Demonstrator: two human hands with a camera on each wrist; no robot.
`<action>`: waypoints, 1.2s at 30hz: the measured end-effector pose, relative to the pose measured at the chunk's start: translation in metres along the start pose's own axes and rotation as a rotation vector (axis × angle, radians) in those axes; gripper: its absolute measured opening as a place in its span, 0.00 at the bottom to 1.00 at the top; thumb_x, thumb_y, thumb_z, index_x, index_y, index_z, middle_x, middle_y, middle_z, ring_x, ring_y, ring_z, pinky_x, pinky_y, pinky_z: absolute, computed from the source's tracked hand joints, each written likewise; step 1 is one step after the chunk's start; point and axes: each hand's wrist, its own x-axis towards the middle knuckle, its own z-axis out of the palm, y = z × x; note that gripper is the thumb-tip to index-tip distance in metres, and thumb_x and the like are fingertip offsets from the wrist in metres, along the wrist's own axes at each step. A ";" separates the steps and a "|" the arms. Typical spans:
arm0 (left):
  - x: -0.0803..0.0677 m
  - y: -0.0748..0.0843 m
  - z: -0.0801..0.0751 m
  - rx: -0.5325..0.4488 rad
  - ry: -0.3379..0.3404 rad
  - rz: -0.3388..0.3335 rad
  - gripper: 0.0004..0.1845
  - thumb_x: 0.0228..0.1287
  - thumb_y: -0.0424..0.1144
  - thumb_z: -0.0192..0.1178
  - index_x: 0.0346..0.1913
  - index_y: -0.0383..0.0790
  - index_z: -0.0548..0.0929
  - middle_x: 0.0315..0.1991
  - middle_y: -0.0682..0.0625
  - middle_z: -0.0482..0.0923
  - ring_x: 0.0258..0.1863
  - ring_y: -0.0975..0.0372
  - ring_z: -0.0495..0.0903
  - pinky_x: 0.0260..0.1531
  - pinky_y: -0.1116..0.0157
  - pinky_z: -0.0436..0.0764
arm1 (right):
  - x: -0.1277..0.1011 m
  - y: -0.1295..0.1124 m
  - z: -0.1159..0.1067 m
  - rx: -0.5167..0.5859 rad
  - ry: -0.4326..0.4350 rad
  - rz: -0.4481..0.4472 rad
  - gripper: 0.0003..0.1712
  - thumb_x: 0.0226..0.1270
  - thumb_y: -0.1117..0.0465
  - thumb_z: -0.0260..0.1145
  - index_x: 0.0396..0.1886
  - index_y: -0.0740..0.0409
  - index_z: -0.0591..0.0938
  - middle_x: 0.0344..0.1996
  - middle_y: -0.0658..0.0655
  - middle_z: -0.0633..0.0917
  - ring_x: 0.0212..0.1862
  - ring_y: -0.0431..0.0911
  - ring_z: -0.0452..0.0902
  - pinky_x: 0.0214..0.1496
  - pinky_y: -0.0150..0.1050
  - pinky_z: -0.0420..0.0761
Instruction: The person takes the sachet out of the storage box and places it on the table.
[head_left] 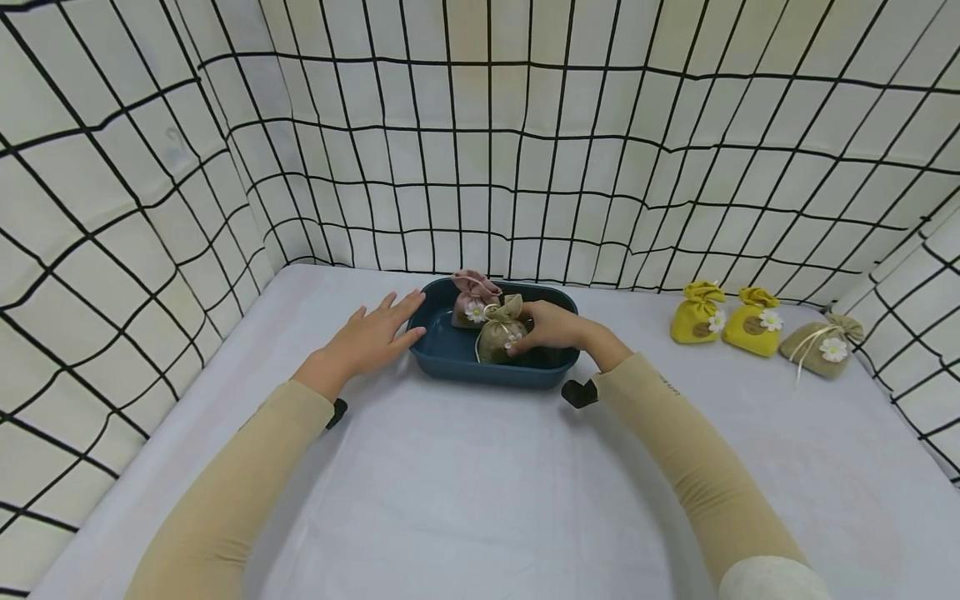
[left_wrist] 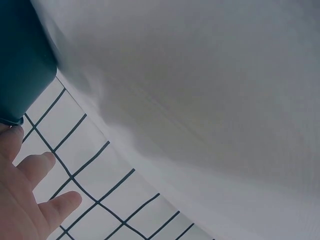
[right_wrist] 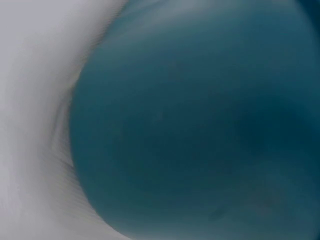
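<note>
The white table [head_left: 465, 483] carries all items, and a checked cloth backdrop [head_left: 525, 150] encloses it on three sides. The blue tray [head_left: 450, 354] serves as the landmark; it sits on the table near the backdrop's rear wall.

The left hand [head_left: 371, 337] rests flat against the tray's left outer wall, fingers straight and spread, gripping nothing. In the left wrist view the same fingers [left_wrist: 35, 167] lie extended beside the tray's corner [left_wrist: 22, 60].

The right hand [head_left: 551, 325] reaches into the tray from its right side. Its fingers are curled round the olive sachet [head_left: 501, 329], which stands upright inside the tray, roughly at its centre. A pink sachet [head_left: 471, 298] stands inside the tray too, just behind and to the left of the olive one, touching it. The right wrist view shows only a blurred blue surface of the tray [right_wrist: 200, 130].

Well to the right of the tray, three more sachets lie in a row on the table: two yellow sachets [head_left: 697, 312] [head_left: 752, 321] side by side, then a beige sachet [head_left: 823, 344] farthest from the tray. Each carries a small white flower.
</note>
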 end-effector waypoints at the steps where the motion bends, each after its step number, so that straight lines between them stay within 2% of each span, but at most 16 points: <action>1: 0.000 0.000 0.000 -0.001 -0.001 0.001 0.38 0.83 0.55 0.46 0.84 0.44 0.48 0.83 0.45 0.45 0.80 0.42 0.43 0.71 0.31 0.45 | 0.000 0.000 0.001 -0.002 0.008 0.004 0.36 0.64 0.57 0.77 0.67 0.67 0.75 0.58 0.62 0.82 0.57 0.51 0.76 0.63 0.48 0.75; 7: 0.000 0.000 0.001 -0.007 0.000 0.005 0.38 0.83 0.54 0.47 0.84 0.44 0.48 0.83 0.44 0.46 0.80 0.43 0.43 0.71 0.30 0.45 | 0.000 0.000 0.003 0.005 0.038 0.021 0.37 0.63 0.56 0.77 0.66 0.69 0.75 0.59 0.63 0.82 0.57 0.52 0.77 0.64 0.49 0.76; 15: 0.000 0.000 0.000 -0.005 0.002 0.009 0.38 0.83 0.56 0.45 0.84 0.45 0.48 0.83 0.45 0.45 0.81 0.43 0.43 0.71 0.31 0.45 | 0.001 0.002 0.002 0.024 0.095 -0.024 0.36 0.62 0.56 0.77 0.66 0.66 0.74 0.56 0.63 0.83 0.55 0.52 0.78 0.61 0.49 0.77; 21: -0.001 0.000 0.001 -0.008 -0.001 0.004 0.38 0.83 0.55 0.46 0.84 0.45 0.47 0.83 0.45 0.45 0.80 0.43 0.43 0.71 0.31 0.45 | 0.000 0.004 0.002 0.040 0.099 -0.056 0.36 0.61 0.56 0.77 0.65 0.65 0.75 0.54 0.62 0.83 0.52 0.50 0.78 0.58 0.47 0.77; 27: -0.001 0.000 0.001 -0.008 0.006 0.002 0.38 0.83 0.56 0.46 0.84 0.45 0.48 0.83 0.45 0.46 0.81 0.43 0.43 0.71 0.31 0.45 | -0.006 0.003 0.001 0.087 0.098 -0.068 0.36 0.62 0.56 0.77 0.67 0.62 0.74 0.56 0.61 0.83 0.54 0.51 0.78 0.60 0.48 0.77; 36: -0.002 0.000 -0.001 -0.011 -0.003 0.005 0.38 0.83 0.56 0.46 0.84 0.45 0.47 0.83 0.45 0.45 0.81 0.43 0.43 0.71 0.31 0.44 | -0.016 -0.003 0.001 0.082 0.139 -0.078 0.36 0.61 0.56 0.77 0.67 0.60 0.76 0.56 0.60 0.83 0.54 0.51 0.78 0.58 0.49 0.76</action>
